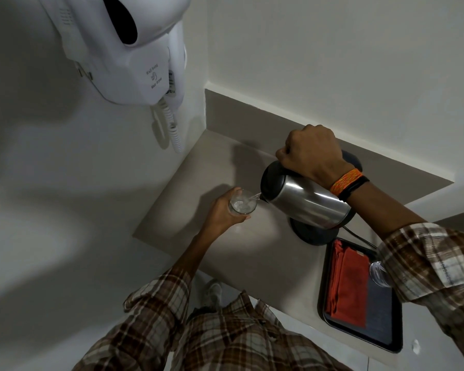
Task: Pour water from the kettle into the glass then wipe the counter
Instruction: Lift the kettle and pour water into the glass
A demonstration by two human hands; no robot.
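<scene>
A steel kettle (304, 202) with a black lid is tilted to the left above its black base (312, 235). My right hand (312, 153) grips its handle from above. A thin stream of water runs from the spout into a clear glass (242, 203), which holds some water. My left hand (223, 214) is wrapped around the glass from the left and holds it just above the beige counter (225, 253). A folded orange cloth (348, 285) lies in a black tray (394, 341) at the right.
A second clear glass (378, 273) lies in the tray, partly hidden by my right sleeve. A white wall-mounted hair dryer (134, 49) with a coiled cord hangs on the left wall. Walls close the counter at the back and left. The kettle cord runs behind the tray.
</scene>
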